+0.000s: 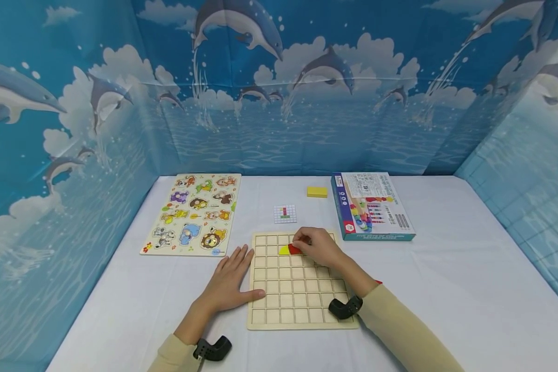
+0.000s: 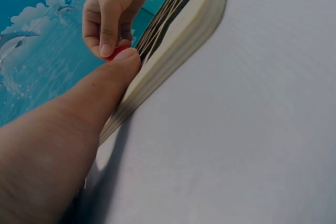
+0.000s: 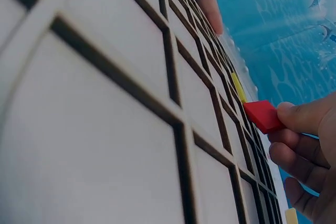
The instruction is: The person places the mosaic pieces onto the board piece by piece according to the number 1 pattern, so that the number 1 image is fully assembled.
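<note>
Right hand (image 1: 319, 248) pinching one red tile (image 3: 263, 117), left hand (image 1: 229, 283) spread, one yellow tile (image 1: 284, 250) beside

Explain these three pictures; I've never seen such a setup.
No machine here: someone works bare-handed, with a black camera on each wrist. The wide picture comes from a head camera; the closer ones come from the left and right wrists. On the white table lie a gridded wooden board, an animal puzzle, a pattern card, a yellow block and a box. The right hand pinches a red tile beside a yellow tile; the left hand rests at the board's left edge.
</note>
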Tool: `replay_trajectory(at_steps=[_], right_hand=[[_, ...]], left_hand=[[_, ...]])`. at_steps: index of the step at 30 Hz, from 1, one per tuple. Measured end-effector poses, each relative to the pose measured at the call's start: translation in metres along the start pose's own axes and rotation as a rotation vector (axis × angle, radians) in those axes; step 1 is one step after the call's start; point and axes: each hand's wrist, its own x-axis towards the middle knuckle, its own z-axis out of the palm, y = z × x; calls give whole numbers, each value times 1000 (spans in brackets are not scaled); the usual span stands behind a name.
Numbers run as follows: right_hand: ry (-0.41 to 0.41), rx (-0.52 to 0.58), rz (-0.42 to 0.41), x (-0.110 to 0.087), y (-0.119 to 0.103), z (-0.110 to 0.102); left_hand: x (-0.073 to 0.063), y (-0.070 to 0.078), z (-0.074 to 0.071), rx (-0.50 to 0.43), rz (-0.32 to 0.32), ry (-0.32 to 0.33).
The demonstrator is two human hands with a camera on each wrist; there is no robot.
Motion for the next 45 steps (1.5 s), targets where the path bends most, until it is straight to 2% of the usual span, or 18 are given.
replay_trajectory(at_steps=[26,37,45], right_hand=[[16,-81,50,-3,5,-2],[-6,-67,75,-3,6,-2],[4,-50,61,-7,4,-4]], left_hand=[[1,1,1,14,4,13],[1,0,1,14,10,14],[1,1,1,14,5,11]])
